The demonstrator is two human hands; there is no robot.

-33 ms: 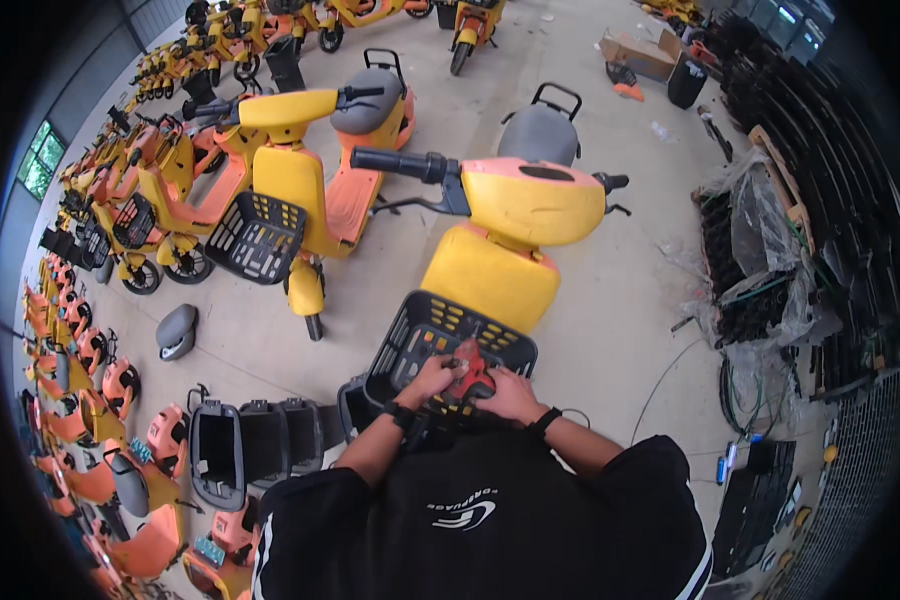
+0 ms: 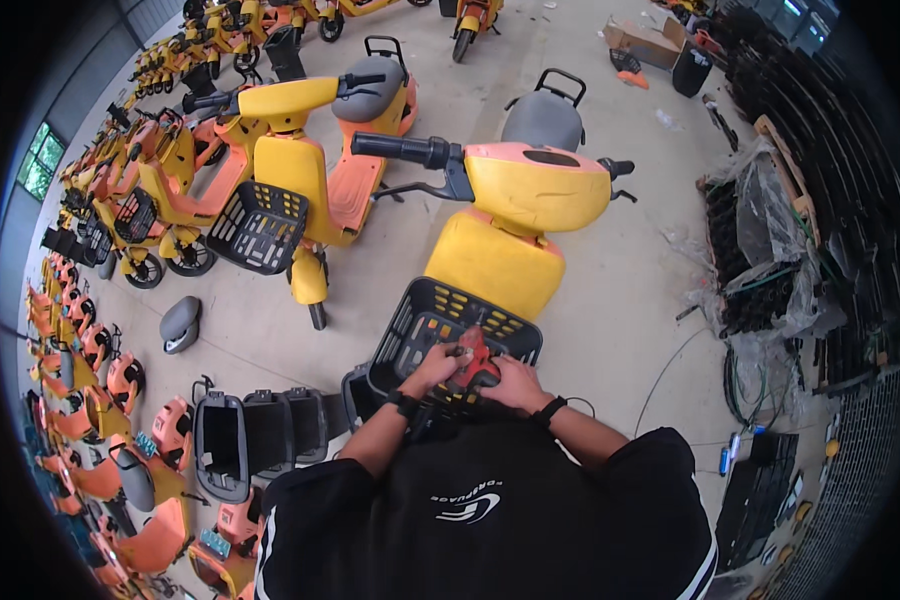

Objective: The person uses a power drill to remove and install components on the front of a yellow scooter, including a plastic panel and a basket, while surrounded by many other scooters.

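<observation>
One red-and-black power tool (image 2: 475,357), too small to type more exactly, is in view with two bare hands, each with one black wristband (image 2: 548,410) above it. The nearest yellow scooter (image 2: 498,262) has one black slatted basket (image 2: 398,352), one grey seat (image 2: 542,121) and two black handlebar grips (image 2: 400,148). One more yellow-and-orange scooter (image 2: 290,165) stands just to its left, with one basket of its own; the rows beyond are too crowded to count. One loose grey seat lies on the floor (image 2: 590,350), and at least three dark open-topped bins (image 2: 222,447) stand in a row at lower left. One cardboard box (image 2: 644,45) sits at upper right. The tool is over the near basket, between the hands: the left hand (image 2: 432,369) has bent fingers against its left side, though whether they grip cannot be told, while the right hand (image 2: 515,384) closes on its dark part from the right, the undersides of those fingers hidden. Its red upper end points away from the person, beyond the fingertips.
</observation>
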